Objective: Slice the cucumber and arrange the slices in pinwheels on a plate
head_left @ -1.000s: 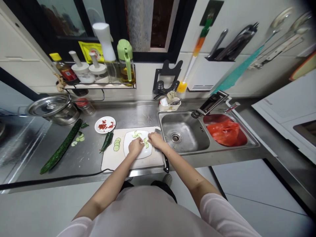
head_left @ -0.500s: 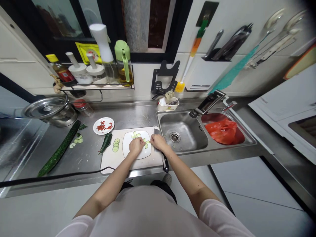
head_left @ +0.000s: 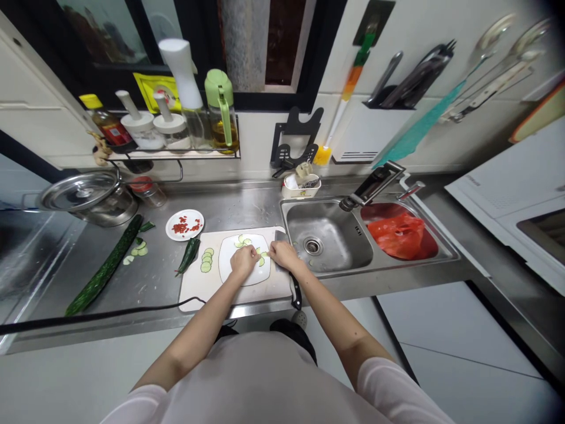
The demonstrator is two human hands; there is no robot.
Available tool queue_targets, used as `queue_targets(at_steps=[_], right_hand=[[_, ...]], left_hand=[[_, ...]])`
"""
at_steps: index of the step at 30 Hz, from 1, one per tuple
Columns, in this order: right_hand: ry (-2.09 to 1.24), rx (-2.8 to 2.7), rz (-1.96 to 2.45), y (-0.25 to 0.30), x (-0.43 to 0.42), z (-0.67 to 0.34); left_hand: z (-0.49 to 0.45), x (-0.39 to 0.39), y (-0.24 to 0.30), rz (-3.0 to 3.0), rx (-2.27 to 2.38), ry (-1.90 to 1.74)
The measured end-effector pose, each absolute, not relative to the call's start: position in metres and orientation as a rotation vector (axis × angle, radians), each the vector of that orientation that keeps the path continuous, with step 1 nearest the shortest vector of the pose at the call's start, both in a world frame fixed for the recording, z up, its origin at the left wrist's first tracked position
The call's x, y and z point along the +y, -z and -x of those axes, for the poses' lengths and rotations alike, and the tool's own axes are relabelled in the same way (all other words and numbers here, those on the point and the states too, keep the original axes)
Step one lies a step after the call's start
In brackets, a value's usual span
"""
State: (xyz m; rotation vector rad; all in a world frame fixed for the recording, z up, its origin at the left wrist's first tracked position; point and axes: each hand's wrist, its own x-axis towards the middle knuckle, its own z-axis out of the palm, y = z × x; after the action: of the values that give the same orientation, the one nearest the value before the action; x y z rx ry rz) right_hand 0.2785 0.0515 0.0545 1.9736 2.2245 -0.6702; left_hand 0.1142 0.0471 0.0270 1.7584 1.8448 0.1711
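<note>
A white square plate [head_left: 226, 265] lies on a pale cutting board [head_left: 194, 288], with thin cucumber slices [head_left: 242, 240] fanned near its far rim. My left hand [head_left: 244, 263] is over the middle of the plate, its fingers curled to a pinch; what is in them is hidden. At the plate's right side my right hand [head_left: 283, 254] pinches a cucumber slice [head_left: 264, 254] by its edge, close to other slices [head_left: 261, 262]. A kitchen knife [head_left: 295, 292] lies along the board's right edge, its blade partly beneath my right hand. More overlapping slices [head_left: 206, 260] rest on the board's left.
A dark green pepper [head_left: 189, 256] lies across the board's left edge. Left of it are a small plate of red bits [head_left: 184, 225], a long cucumber [head_left: 106, 268], offcuts and a lidded pot [head_left: 88, 200]. A sink [head_left: 326, 235] adjoins the board's right; a black cable [head_left: 110, 314] crosses the front.
Both hands stay almost exactly where they were over the plate. The view has shifted very slightly; the slices look the same.
</note>
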Motion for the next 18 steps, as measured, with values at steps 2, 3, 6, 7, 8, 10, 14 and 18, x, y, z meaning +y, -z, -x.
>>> queue_targets(at_steps=[2, 3, 6, 7, 8, 10, 14, 18], right_hand=[[0.689, 2.221, -1.98, -0.055, 0.051, -0.279], [0.704, 2.219, -1.987, -0.055, 0.051, -0.279], [0.764, 2.238, -2.022, -0.053, 0.05, -0.28], [0.784, 2.251, -2.037, -0.052, 0.05, -0.28], [0.804, 2.264, -2.056, -0.05, 0.049, -0.28], [0.84, 2.29, -2.1, -0.047, 0.048, -0.28], [0.895, 2.308, -2.208, -0.041, 0.044, -0.279], [0.923, 2.329, -2.325, -0.039, 0.035, -0.277]], left_hand=[[-0.114, 0.047, -0.027, -1.755, 1.846, -0.172], [-0.114, 0.047, -0.027, -1.754, 1.847, -0.17], [-0.114, 0.046, -0.027, -1.757, 1.848, -0.179], [-0.115, 0.046, -0.027, -1.761, 1.844, -0.19], [-0.115, 0.045, -0.027, -1.764, 1.835, -0.204], [-0.114, 0.045, -0.027, -1.757, 1.813, -0.229], [-0.113, 0.043, -0.03, -1.712, 1.778, -0.267], [-0.106, 0.034, -0.037, -1.682, 1.762, -0.331]])
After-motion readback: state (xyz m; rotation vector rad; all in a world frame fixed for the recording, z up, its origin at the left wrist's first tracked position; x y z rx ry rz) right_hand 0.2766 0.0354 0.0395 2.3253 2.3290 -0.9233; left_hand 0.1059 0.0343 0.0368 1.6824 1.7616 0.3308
